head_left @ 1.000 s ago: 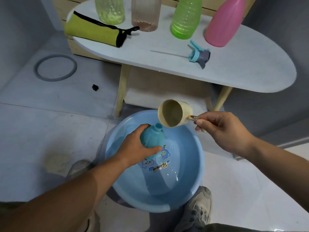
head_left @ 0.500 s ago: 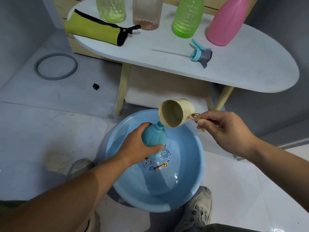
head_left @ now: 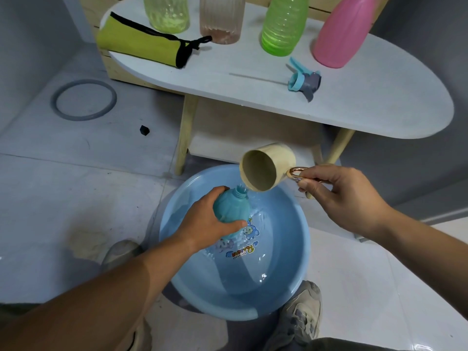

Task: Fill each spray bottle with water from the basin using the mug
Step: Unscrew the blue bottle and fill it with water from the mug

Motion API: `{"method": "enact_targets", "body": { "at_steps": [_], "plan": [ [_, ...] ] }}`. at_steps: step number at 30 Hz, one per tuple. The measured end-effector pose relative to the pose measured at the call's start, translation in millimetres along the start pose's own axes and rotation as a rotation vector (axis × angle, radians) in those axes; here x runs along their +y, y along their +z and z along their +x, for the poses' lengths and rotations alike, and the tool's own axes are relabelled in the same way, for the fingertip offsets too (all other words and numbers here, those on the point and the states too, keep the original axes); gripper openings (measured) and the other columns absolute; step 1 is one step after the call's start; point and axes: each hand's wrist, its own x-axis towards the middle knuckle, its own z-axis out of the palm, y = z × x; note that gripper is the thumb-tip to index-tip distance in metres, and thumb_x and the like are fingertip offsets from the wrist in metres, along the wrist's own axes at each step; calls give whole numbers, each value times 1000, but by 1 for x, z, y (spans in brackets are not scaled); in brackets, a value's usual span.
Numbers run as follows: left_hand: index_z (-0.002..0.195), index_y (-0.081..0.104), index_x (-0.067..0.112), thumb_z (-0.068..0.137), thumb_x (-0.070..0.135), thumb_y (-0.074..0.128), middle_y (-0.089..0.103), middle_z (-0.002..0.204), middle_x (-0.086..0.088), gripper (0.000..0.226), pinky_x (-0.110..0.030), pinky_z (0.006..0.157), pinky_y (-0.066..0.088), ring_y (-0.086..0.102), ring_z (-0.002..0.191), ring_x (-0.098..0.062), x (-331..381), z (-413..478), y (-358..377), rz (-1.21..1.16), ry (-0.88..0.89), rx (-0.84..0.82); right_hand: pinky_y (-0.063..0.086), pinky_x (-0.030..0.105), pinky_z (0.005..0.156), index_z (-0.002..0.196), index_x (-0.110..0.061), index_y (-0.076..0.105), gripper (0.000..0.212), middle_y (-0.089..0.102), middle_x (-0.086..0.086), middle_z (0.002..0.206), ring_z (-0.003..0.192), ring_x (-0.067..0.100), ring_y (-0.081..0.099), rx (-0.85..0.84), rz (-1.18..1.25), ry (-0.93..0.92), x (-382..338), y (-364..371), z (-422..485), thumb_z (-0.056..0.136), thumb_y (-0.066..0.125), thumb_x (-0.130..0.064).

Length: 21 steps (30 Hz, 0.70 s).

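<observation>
My left hand [head_left: 205, 224] grips a teal spray bottle [head_left: 231, 206] without its cap, held over the blue basin [head_left: 298, 249] of water. My right hand [head_left: 339, 196] pinches the gold handle of a cream mug [head_left: 268, 165], tipped on its side just above the bottle's open neck. A thin stream of water runs from the mug's rim to the neck and splashes beside it. On the white table [head_left: 354, 102] stand a yellow-green bottle [head_left: 166, 11], a clear ribbed bottle [head_left: 221, 19], a green bottle [head_left: 282, 26] and a pink bottle [head_left: 342, 34].
A teal spray head [head_left: 304, 81] with its tube lies on the table by the pink bottle. A lime pouch [head_left: 141, 43] lies at the table's left. A grey ring [head_left: 83, 100] lies on the floor tiles. My shoes [head_left: 298, 315] flank the basin.
The mug has tipped further and moved closer to the bottle's neck. Water now pours from it, and ripples show in the basin.
</observation>
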Motion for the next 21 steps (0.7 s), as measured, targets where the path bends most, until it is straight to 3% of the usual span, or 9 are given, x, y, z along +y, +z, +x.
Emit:
{"method": "enact_targets", "body": {
  "at_steps": [3, 11, 17, 21],
  "plan": [
    [130, 52, 41, 64, 49, 94, 61, 120, 20, 79, -36, 92, 58, 59, 107, 1, -2, 0, 0, 0, -5, 4, 37, -1, 80, 109, -24, 75, 20, 63, -33, 92, 88, -15, 59, 10, -24, -20, -1, 0, 0, 93, 63, -26],
    [131, 52, 40, 65, 49, 94, 62, 120, 20, 79, -29, 88, 57, 61, 106, -1, -3, 0, 0, 13, -5, -1, 35, 2, 77, 104, -23, 75, 16, 60, -32, 90, 89, 3, 57, 10, -109, -60, -3, -2, -1, 93, 64, -26],
    [130, 51, 41, 65, 49, 94, 61, 120, 20, 78, -32, 89, 58, 60, 106, -1, -3, 0, 0, 21, -12, -8, 32, 0, 82, 104, -22, 75, 17, 58, -31, 96, 95, -4, 51, 23, -147, -101, -2, -2, -1, 93, 64, -26],
    [131, 51, 40, 66, 48, 94, 60, 122, 18, 78, -32, 91, 57, 60, 108, -5, -4, -1, -1, 28, -10, -5, 36, 10, 85, 105, -22, 75, 17, 59, -29, 96, 101, 1, 54, 36, -160, -125, -1, -1, 0, 93, 64, -26]
  ]
}}
